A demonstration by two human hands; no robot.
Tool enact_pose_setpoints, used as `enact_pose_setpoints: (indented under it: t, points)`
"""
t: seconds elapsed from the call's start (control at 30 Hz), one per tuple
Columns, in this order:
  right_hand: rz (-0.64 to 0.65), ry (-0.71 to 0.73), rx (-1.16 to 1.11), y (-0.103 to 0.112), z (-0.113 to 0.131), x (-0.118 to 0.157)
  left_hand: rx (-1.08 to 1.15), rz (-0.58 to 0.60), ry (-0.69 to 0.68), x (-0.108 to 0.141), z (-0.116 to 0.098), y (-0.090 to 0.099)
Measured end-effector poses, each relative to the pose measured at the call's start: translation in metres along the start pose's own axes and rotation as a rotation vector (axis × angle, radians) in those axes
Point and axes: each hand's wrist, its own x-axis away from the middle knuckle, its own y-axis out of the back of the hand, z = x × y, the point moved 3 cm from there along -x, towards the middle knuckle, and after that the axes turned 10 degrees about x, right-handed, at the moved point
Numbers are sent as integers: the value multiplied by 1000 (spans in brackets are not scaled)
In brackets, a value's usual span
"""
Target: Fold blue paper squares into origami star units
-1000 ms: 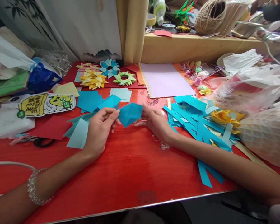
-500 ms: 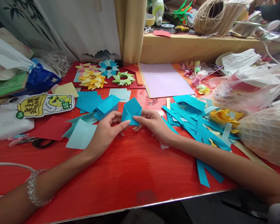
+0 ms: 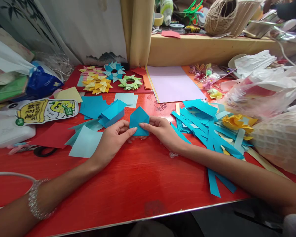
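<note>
A folded blue paper (image 3: pixel 139 120) with a pointed top is held upright above the red table (image 3: pixel 138 177). My left hand (image 3: pixel 114 138) pinches its lower left edge, thumb on the front. The lower right edge is pinched by my right hand (image 3: pixel 162 130), its thumb also on the front face. Fingers behind the paper are partly hidden. Just left of my hands lie folded blue pieces (image 3: pixel 113 112) and a pale blue square (image 3: pixel 86 142). Blue paper strips (image 3: pixel 209 131) lie in a heap beside my right forearm.
Folded paper rings (image 3: pixel 130 82) and a lilac paper stack (image 3: pixel 174 84) lie at the back. A red sheet (image 3: pixel 54 135), black-handled scissors (image 3: pixel 44 151) and a printed pouch (image 3: pixel 48 111) are at left. Plastic bags (image 3: pixel 266 89) crowd the right, below a cluttered ledge (image 3: pixel 199 46).
The blue paper between my hands now shows a flatter, smoother front, with the earlier open folds no longer visible. Both hands keep nearly the same place and grip.
</note>
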Motion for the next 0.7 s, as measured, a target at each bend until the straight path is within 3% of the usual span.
enact_pose_setpoints:
  t: [0.17, 0.3, 0.7]
  points:
    - [26, -20, 56, 0, 2, 1, -28, -105, -80, -1, -2, 3]
    - [-49, -6, 34, 2, 3, 1, 43, -109, -54, -2, 0, 4]
    - [-86, 8, -36, 3, 2, 0, 59, -144, -65, -3, 2, 9]
